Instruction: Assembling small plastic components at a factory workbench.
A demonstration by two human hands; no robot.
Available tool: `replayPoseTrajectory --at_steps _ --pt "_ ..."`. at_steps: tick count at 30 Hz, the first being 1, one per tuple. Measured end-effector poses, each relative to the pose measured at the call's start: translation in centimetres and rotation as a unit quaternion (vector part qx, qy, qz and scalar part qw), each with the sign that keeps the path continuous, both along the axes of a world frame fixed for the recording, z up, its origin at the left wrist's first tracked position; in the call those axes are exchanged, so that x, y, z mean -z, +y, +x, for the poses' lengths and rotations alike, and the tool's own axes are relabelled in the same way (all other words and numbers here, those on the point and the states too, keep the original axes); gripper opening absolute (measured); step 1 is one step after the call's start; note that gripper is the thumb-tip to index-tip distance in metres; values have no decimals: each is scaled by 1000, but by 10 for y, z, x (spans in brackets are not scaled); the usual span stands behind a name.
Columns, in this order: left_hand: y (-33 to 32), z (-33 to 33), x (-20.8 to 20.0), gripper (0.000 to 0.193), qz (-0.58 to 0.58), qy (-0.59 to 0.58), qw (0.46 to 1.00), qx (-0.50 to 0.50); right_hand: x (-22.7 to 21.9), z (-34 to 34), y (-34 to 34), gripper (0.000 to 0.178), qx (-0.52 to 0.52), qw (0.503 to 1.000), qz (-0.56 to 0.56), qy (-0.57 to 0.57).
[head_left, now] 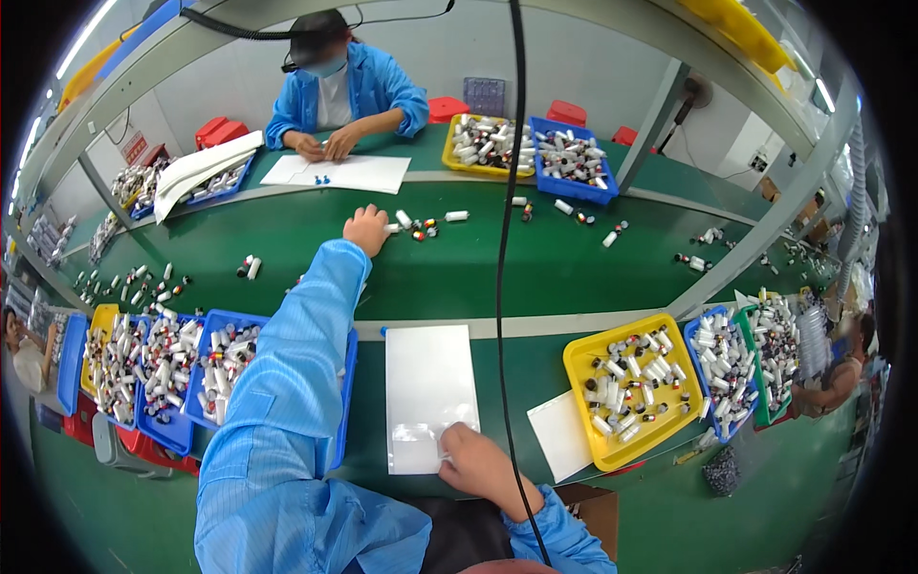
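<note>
My left hand (366, 231) is stretched far forward over the green conveyor belt (430, 277). Its fingers are curled, and a small white bottle (391, 228) sticks out at their right side. Just to the right lie several more small white bottles (457, 216) and some dark-capped ones. My right hand (473, 464) rests by the lower right corner of a white sheet (430, 368) on the near bench, fingers bent and closed. A clear plastic piece (416, 435) lies on the sheet beside these fingers; what they pinch, if anything, is hidden.
Bottle-filled blue trays (206, 402) stand left, partly behind my left arm. A yellow tray (571, 364) of bottles stands right, near a blue tray (703, 378). A black cable (507, 191) hangs down the middle. Across the belt, a co-worker (349, 91) handles small parts over white paper.
</note>
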State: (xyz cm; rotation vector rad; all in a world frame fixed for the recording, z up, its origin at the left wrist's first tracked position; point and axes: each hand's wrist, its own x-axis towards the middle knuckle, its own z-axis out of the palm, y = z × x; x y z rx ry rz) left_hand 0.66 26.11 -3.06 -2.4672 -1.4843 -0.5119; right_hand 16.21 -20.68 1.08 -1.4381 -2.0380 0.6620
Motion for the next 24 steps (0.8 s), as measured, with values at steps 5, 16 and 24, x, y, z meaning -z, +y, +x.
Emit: replayPoseTrajectory --at_steps 5,16,24 --pt "12 -49 -31 37 -198 -267 937 110 -16 8 15 27 -41 991 -118 48" --pt "-267 -9 -136 40 -534 -746 386 97 9 -10 99 53 135 888 141 418" --pt "-279 -10 -71 47 -640 -733 171 153 30 -36 104 63 115 919 171 335"
